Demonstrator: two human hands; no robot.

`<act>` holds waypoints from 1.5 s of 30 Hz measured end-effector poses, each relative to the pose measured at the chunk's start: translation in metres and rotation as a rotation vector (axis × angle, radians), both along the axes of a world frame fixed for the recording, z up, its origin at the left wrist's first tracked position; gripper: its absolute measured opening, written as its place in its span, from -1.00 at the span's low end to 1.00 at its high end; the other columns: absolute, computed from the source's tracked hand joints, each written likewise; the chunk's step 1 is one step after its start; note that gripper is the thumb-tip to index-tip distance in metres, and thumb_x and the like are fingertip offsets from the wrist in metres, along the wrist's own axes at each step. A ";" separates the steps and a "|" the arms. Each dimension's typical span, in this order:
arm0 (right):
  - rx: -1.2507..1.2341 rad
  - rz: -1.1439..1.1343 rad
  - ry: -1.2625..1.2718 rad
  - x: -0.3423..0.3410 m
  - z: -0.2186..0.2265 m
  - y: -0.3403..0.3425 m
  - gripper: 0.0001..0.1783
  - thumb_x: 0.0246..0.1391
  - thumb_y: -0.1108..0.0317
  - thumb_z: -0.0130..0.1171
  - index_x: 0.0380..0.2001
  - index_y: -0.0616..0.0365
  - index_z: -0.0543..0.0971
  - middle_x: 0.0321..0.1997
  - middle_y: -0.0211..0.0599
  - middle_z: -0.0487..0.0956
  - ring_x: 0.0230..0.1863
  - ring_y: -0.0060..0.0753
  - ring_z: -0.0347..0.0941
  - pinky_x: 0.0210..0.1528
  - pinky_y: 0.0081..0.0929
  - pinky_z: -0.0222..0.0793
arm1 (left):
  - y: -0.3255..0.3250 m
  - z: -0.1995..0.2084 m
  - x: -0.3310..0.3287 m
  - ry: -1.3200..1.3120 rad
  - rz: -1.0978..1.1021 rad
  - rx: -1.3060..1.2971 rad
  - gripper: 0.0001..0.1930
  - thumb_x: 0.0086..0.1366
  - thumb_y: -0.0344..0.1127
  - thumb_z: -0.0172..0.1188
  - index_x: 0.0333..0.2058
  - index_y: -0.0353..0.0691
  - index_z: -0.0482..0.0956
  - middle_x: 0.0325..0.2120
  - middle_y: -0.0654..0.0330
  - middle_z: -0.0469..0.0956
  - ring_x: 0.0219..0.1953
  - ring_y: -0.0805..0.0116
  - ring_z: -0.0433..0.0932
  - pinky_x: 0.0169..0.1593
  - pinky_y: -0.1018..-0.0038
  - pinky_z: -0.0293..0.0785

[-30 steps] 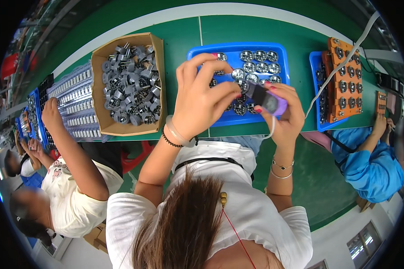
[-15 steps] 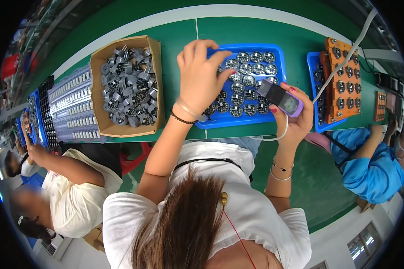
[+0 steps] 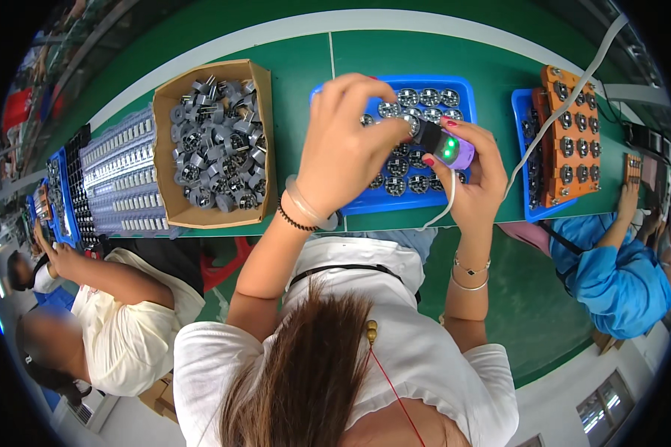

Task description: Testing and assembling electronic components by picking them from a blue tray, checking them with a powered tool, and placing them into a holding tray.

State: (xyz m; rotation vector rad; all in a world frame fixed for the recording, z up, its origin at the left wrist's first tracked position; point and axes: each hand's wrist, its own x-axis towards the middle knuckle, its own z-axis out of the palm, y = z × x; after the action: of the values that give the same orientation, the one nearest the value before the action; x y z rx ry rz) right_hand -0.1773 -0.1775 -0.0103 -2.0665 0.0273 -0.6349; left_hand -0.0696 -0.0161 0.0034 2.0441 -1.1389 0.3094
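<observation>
My right hand [image 3: 476,175] grips a small purple handheld device [image 3: 455,151] with a black end and a white cable. Two green lights glow on it. My left hand [image 3: 354,141] is closed, thumb and fingers bent together, with a small round circuit part [image 3: 413,124] at the thumb tip, against the device's black end. How the fingers hold the part is mostly hidden behind the hand. Both hands are over a blue tray [image 3: 466,83] with rows of similar round silver-and-black parts, some of them covered by my hands.
At left stands a cardboard box [image 3: 265,89] full of grey round parts with metal pins, beside grey strips [image 3: 123,171] of small pieces. An orange fixture board [image 3: 550,186] rests on another blue tray at right, a white cable [image 3: 566,104] crossing before it. Co-workers sit on both sides.
The device has moved left and up, and its green lights have come on. My left hand has shifted right and closed, bringing a round part to the device's black end.
</observation>
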 end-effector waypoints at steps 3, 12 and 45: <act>0.030 0.001 -0.014 -0.002 0.002 0.002 -0.45 -0.23 0.63 0.39 -0.07 0.29 0.46 -0.03 -0.09 0.50 0.00 -0.28 0.45 0.03 -0.44 0.41 | 0.001 0.007 -0.008 0.018 -0.040 0.003 -0.80 -0.16 -0.43 0.37 -0.46 -0.06 0.65 -0.20 0.26 0.46 -0.06 0.15 0.36 -0.01 0.32 0.34; 0.073 -0.001 -0.061 -0.006 -0.005 0.003 -0.46 -0.17 0.51 0.41 -0.07 0.28 0.44 -0.03 -0.06 0.52 0.01 -0.30 0.44 0.04 -0.43 0.40 | 0.008 0.009 -0.005 0.053 0.020 0.046 -0.84 -0.12 -0.38 0.38 -0.47 -0.06 0.65 -0.23 0.30 0.47 -0.04 0.18 0.36 -0.01 0.31 0.27; 0.131 -0.023 0.001 -0.004 0.004 0.014 -0.50 -0.38 0.50 0.46 -0.22 0.19 0.57 -0.17 -0.23 0.61 -0.13 -0.19 0.50 -0.07 -0.38 0.40 | 0.018 0.002 -0.019 -0.010 0.015 0.047 -0.85 -0.11 -0.30 0.36 -0.47 0.03 0.62 -0.26 0.36 0.43 -0.07 0.22 0.35 -0.08 0.29 0.20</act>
State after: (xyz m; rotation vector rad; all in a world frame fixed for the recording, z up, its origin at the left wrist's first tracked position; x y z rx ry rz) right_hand -0.1809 -0.1632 -0.0063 -1.9426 0.0912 -0.6295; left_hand -0.0881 0.0018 0.0056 2.0948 -1.1477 0.3030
